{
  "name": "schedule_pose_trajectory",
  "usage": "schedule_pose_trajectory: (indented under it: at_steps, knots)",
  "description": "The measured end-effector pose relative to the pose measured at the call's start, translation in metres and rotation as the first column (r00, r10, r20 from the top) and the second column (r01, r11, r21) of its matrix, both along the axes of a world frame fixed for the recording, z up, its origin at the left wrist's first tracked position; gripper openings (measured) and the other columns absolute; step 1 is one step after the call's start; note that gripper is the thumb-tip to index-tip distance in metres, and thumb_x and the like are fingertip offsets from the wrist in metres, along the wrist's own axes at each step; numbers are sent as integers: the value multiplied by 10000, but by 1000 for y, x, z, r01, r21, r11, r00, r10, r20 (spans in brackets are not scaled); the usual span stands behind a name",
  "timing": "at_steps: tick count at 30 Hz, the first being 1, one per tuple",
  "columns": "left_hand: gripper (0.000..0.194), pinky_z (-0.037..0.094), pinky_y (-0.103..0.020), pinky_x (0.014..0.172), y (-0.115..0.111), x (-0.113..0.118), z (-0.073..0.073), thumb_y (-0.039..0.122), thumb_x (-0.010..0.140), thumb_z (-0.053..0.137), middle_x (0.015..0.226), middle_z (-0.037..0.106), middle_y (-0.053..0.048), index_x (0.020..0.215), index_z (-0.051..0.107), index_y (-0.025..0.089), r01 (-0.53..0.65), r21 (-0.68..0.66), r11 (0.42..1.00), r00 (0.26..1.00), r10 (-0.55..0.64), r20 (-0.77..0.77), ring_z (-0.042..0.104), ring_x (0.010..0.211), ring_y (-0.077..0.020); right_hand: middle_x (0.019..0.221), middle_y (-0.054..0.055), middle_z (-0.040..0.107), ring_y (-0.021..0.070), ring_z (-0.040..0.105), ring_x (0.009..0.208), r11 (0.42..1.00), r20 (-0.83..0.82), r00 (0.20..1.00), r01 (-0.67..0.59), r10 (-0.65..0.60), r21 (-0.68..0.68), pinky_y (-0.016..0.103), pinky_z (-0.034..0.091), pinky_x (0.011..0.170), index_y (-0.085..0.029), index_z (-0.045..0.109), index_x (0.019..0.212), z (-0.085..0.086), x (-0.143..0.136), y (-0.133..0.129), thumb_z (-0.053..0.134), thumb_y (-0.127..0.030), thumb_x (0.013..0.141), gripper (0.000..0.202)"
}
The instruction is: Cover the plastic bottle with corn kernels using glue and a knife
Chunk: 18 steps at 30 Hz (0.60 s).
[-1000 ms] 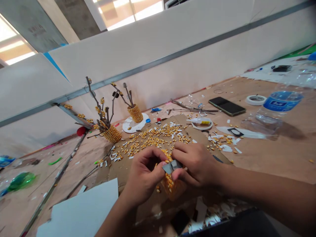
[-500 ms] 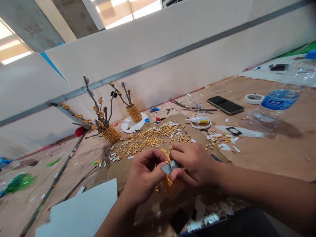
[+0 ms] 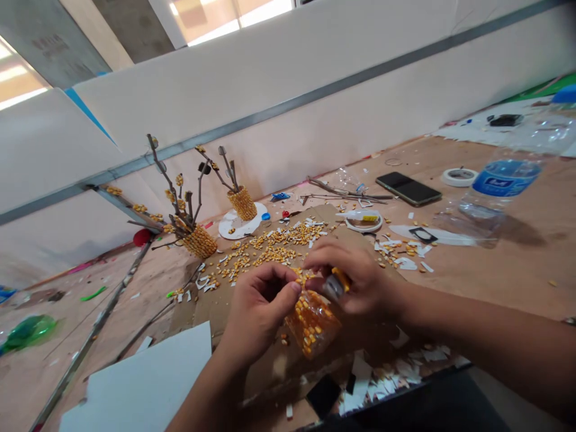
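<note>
A clear plastic container [image 3: 315, 324] with yellow corn kernels on it lies tilted on the cardboard below my hands. My left hand [image 3: 265, 312] is closed, thumb and forefinger pinching at its upper edge; the exact spot is partly hidden. My right hand [image 3: 355, 276], smeared by motion, grips a utility knife [image 3: 337, 283] with grey and yellow parts beside the container's top. Many loose corn kernels [image 3: 274, 249] are scattered over the cardboard [image 3: 216, 321] just beyond.
Two kernel-covered pots with twigs, one left [image 3: 200, 241] and one farther back [image 3: 242, 203], stand near the white wall. At right are a phone [image 3: 408, 188], tape roll [image 3: 459, 176], glue bottle [image 3: 360, 216] and water bottle [image 3: 499, 180]. White board [image 3: 148, 384] lies front left; scraps [image 3: 382, 384] lie in front.
My right hand has drawn the utility knife back and turned it, so more of the container shows. My left hand stays at its edge. The view has shifted slightly.
</note>
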<state>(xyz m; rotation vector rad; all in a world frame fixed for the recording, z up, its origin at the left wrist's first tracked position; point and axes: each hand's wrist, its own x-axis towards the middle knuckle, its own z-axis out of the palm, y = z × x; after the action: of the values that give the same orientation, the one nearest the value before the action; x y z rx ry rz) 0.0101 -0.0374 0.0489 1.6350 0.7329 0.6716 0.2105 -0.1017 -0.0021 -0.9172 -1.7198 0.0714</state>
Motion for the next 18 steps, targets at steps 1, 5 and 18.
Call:
schedule_pose_trajectory:
  at_steps: [1,5,18]
  knots:
    - [273,367,-213,531,0,1,1,382,779,862,632,610,10,744,708,159,9,-1,1000,1000,-9,-11,459,550,-91,975,49,672,161,636,832,998,25,998,-50,49,34,276,509,699,-213,656,1137,0,-3,-2,642,-144,965,186]
    - [320,398,-218,547,-2,4,1,422,784,869,642,623,1,752,701,152,42,-13,999,998,-42,-56,496,569,-103,993,63,701,155,649,829,991,89,994,-71,61,111,271,511,695,-201,691,1208,-2,-4,-6,600,-45,947,317]
    - [470,546,-486,1076,43,-25,1,517,867,780,1272,772,-112,1226,731,218,218,300,929,867,-43,-497,692,1204,-320,695,-34,632,126,564,674,855,39,988,-109,149,-508,263,419,659,-207,639,750,3,19,10,652,-194,942,192]
